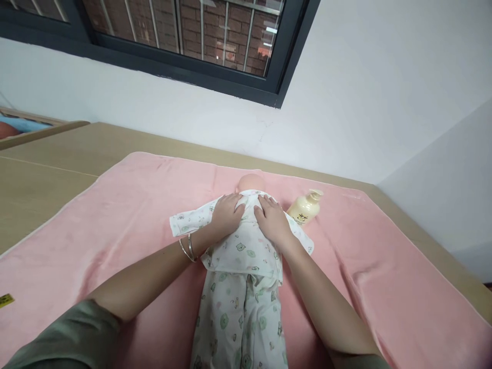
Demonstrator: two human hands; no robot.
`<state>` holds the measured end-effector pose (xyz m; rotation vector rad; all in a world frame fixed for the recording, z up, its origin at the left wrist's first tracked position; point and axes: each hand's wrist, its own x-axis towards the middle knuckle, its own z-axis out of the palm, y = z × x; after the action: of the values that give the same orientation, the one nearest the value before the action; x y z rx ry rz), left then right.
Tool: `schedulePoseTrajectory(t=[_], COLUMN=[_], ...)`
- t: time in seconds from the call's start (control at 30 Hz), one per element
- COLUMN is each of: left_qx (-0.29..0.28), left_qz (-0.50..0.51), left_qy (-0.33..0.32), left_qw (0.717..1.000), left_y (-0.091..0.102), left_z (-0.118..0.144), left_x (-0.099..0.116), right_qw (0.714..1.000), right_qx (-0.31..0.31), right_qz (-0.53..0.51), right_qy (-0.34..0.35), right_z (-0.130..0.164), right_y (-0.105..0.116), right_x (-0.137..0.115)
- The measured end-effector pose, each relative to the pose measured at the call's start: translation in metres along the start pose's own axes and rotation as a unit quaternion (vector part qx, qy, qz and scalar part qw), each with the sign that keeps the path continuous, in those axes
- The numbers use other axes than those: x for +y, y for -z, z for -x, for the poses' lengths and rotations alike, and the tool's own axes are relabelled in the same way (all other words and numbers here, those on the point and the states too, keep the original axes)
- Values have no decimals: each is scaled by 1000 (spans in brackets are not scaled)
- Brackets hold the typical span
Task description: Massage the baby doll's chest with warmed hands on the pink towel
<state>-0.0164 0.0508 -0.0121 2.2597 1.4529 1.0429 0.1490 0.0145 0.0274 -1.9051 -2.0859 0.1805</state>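
A baby doll (249,246) lies stretched out on a pink blanket (146,205), dressed in a white top and trousers with a small green print. Its smooth bare head (251,182) points toward the wall, and I cannot tell whether it lies face up or down. My left hand (227,212) rests flat on the left side of its upper body, fingers extended. Opposite it, my right hand (272,220) lies flat on the right side near the shoulder. Both hands are open and press on the cloth without gripping it. The doll's sleeves spread out to each side.
A cream pump bottle (305,207) leans tilted beside the doll's right-hand sleeve. Behind the blanket run a wooden surface (115,138) and a white wall (338,118) with a dark-framed window (279,87). A yellow label (6,300) shows at the left edge.
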Motion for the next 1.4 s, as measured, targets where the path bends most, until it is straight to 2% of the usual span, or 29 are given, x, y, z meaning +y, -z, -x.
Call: schedulePoseTrajectory(t=[0.27,0.4,0.5,0.6,0.7,0.8,0.9,1.03,1.17,1.27,1.4], left_qx=[-11,17,24,14,-29,-52,-32,1,-14,-21,-59], left_qz=[-47,-95,-86,-62,-36,-36,-80,-152,-163,-131,-95], left_qy=[-17,-71,-95,-57,-15,-8,-24,-52,-74,-65,-31], left_qw=[999,993,991,996,999,998,996,987,984,989,993], left_y=[5,1,-3,-1,7,13,11,1,-1,4,14], left_z=[3,16,21,15,2,-5,2,23,32,22,4], left_x=[5,18,23,19,9,3,10,28,36,30,15], right_qw=[1000,1000,1000,999,997,995,997,999,1000,1000,994], right_qx=[5,4,-1,-22,-38,-57,-57,-19,-3,-1,3], right_qz=[-17,-19,-4,31,71,79,44,-11,-26,6,108], right_qy=[-3,-3,3,3,8,31,32,28,-16,-14,10], right_z=[1,0,1,8,24,37,35,13,0,4,23], right_y=[0,1,3,6,10,14,15,9,2,1,5], right_x=[-2,0,-2,-14,-35,-49,-46,-20,-2,-7,-30])
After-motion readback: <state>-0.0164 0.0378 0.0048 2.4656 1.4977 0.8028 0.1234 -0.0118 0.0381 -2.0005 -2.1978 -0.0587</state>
